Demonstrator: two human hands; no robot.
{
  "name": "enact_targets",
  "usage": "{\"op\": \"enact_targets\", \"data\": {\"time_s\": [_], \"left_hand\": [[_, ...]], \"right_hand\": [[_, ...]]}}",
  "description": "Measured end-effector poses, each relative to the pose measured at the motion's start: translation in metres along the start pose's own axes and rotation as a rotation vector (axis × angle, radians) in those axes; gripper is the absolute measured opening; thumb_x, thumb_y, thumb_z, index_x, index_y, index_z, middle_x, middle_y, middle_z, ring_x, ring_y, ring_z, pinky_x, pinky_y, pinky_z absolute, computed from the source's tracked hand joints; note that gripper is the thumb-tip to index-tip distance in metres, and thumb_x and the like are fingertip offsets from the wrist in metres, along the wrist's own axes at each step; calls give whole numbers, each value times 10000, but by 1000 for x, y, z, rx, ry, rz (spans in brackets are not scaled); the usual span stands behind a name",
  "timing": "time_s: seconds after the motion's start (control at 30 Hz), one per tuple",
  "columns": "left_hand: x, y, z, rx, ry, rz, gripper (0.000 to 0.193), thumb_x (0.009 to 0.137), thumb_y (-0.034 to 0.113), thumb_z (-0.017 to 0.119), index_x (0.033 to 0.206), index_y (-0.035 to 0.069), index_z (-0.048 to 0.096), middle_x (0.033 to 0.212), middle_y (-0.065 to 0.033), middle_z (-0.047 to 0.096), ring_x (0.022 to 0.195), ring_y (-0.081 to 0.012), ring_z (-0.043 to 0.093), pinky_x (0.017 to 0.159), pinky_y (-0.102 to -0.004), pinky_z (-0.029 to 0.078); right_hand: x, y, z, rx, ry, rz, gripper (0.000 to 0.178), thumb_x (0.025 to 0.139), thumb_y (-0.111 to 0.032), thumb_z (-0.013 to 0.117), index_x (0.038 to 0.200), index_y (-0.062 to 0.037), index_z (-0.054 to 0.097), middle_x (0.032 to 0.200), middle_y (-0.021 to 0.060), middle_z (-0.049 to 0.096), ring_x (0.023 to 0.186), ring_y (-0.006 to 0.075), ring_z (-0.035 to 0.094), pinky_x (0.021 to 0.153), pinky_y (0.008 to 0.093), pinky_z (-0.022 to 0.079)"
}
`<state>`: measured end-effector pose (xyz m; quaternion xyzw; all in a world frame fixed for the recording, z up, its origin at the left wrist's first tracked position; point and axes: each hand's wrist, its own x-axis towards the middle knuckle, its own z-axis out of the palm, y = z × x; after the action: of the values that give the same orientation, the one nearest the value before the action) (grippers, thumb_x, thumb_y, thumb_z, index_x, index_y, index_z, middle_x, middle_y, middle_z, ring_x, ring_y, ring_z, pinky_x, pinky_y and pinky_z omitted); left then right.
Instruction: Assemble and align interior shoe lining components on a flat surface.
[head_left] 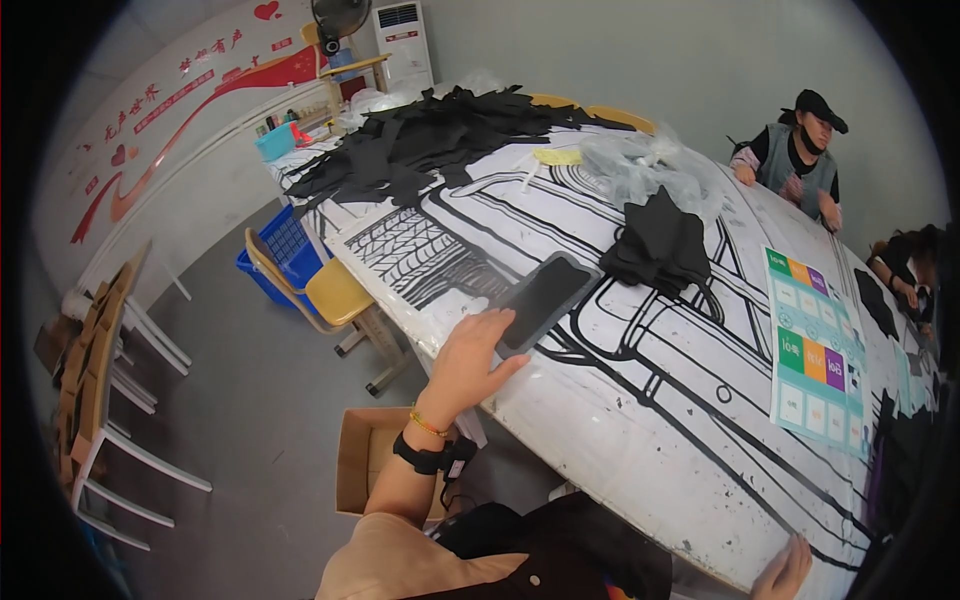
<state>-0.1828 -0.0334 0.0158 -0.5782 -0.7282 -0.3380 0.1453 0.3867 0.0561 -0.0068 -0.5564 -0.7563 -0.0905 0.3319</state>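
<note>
My left hand (468,362) reaches over the table with its thumb spread apart from the fingers. Its fingertips touch the near end of a flat dark rectangle with a grey border and rounded corners (547,300); what it is made of I cannot tell. Down at the lower right, my right hand (785,571) rests on the table's near edge, fingers extended, holding nothing that I can see. Beyond the dark rectangle sits a stack of black cloth pieces (660,245). A large heap of black cloth strips (430,140) covers the far left part of the table.
The table's white covering (600,440) bears black line drawings. Clear plastic bags (650,165) lie behind the stack, coloured printed sheets (815,350) to the right. A cardboard box (365,455) and a yellow chair (335,290) stand left. Two other people (815,165) are along the far right side.
</note>
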Motion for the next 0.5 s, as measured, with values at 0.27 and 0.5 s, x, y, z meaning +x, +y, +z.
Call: {"op": "enact_targets", "data": {"time_s": [0.27,0.5], "left_hand": [[7,-8,11,-2,-9,40,506,865,265,782,1270,-10,655,1343,-198,652,1280,-390,573,1087,-458,447],[-1,-4,3,-60,-37,15,497,873,267,766,1251,-35,653,1333,-244,642,1270,-429,563,1079,-476,442]], "right_hand": [[-8,21,10,50,23,7,288,983,-110,550,1151,80,685,1231,232,684,1186,431,605,1085,482,429],[6,-13,8,96,97,105,246,872,-135,633,1058,-15,740,1130,166,728,1146,379,648,1015,444,492]]}}
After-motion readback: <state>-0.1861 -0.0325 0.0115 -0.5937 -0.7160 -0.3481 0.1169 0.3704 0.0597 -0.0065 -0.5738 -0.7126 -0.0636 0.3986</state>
